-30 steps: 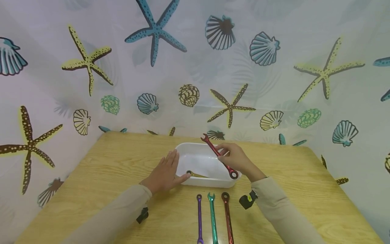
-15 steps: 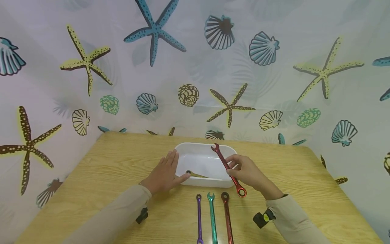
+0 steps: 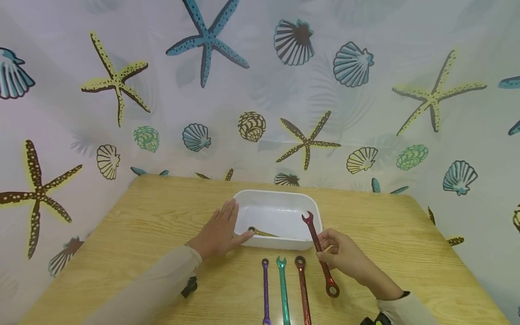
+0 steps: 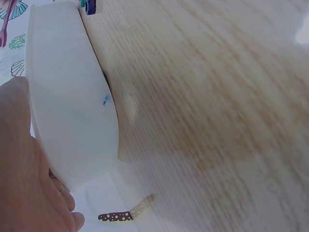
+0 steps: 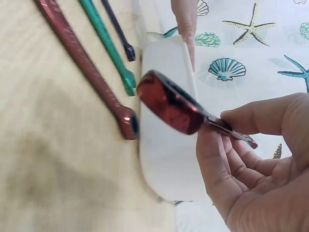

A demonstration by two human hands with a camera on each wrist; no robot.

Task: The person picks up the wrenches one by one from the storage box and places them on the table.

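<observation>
My right hand (image 3: 345, 257) pinches a red combination wrench (image 3: 321, 255) between thumb and fingers, its open end toward the back and its ring end toward me. The wrench is held up at the front right corner of a white tub (image 3: 280, 243). My left hand (image 3: 219, 228) rests with straight fingers along the tub's left side, thumb at the front rim. In the left wrist view the fingers (image 4: 58, 193) lie against the tub's outer wall. Inside the tub lies a gold wrench (image 3: 264, 233), partly hidden by the front wall.
On the wooden table (image 3: 162, 198), in front of the tub, a purple wrench (image 3: 266, 289), a green wrench (image 3: 283, 289) and a copper-red wrench (image 3: 303, 289) lie side by side. A curtain (image 3: 243, 90) printed with starfish and shells stands behind and at both sides.
My right hand has carried the red wrench from above the tub toward me and to the right, past its front right corner. The left hand has stayed at the tub.
</observation>
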